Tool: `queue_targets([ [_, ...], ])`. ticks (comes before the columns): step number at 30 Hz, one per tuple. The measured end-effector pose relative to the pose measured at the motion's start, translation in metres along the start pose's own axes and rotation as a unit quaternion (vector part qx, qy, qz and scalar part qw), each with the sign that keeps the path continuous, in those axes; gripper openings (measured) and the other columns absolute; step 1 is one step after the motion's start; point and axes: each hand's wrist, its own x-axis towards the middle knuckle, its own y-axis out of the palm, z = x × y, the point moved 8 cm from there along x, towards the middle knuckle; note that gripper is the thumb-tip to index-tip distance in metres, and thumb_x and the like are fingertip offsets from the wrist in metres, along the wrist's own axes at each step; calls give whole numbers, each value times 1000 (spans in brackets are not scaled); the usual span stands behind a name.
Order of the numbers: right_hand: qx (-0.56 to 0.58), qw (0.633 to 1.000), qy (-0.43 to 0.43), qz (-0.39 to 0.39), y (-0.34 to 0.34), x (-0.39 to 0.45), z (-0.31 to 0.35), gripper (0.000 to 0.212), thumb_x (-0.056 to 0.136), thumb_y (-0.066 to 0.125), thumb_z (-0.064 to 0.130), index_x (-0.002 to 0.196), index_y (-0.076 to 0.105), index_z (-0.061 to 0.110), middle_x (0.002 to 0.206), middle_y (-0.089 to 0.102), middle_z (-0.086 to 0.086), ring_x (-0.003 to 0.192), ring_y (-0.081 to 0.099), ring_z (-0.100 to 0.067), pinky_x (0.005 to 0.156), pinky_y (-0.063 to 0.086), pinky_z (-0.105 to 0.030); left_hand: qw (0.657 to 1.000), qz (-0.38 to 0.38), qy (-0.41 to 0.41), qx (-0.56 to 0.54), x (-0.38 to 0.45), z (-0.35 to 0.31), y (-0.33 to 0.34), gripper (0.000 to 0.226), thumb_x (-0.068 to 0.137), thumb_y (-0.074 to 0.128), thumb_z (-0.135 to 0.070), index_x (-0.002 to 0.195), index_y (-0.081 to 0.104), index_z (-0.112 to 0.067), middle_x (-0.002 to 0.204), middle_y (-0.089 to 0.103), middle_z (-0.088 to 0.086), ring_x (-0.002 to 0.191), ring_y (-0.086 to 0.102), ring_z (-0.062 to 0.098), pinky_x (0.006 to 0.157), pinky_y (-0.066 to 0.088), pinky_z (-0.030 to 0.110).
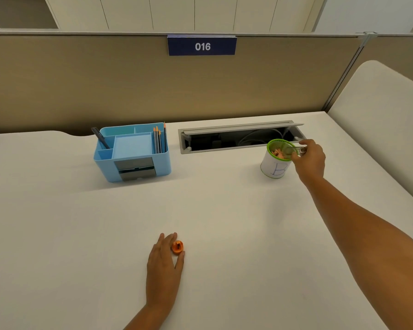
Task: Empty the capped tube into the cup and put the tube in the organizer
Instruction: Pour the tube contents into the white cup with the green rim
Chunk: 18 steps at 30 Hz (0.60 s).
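On the bench (57, 210) the blue organizer (131, 153) sits well left of the cup (275, 166), marked "B". My right hand (310, 160) grips the clear tube (293, 150) tipped over that cup; it looks light and slick, best pinched mid-body. My left hand (163, 263) lies slack beside its orange cap (177, 247), near me

blue "016" sign (202, 45), open cable tray (239, 138)

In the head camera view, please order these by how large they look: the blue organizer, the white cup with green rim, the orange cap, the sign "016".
1. Blue organizer
2. Sign "016", though it is farther away, so true size is unsure
3. White cup
4. Orange cap
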Motion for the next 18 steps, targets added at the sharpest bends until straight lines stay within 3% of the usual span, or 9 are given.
queue_targets([
  [9, 26, 999, -10, -20, -3, 2, -1, 44, 81, 65, 7, 118, 42, 13, 107, 60, -20, 93, 59, -32, 72, 45, -33, 1000, 1, 1, 1, -1, -1, 0, 46, 85, 58, -23, 129, 43, -21, 142, 42, 8, 134, 33, 24, 111, 28, 40],
  [14, 0, 999, -32, -16, 0, 2, 0, 33, 85, 61, 12, 117, 52, 13, 111, 56, -22, 98, 57, -34, 75, 42, -32, 1000, 5, -1, 3, 0, -1, 0, 46, 86, 57, -24, 129, 43, -21, 143, 41, 8, 134, 33, 24, 111, 30, 42],
  [18, -4, 999, -40, -15, 0, 2, 0, 37, 87, 60, 13, 122, 49, 16, 112, 55, -20, 97, 58, -31, 76, 43, -33, 1000, 1, 7, 3, 0, -2, -1, 46, 85, 58, -23, 129, 43, -20, 141, 43, 8, 134, 34, 23, 111, 28, 40],
])
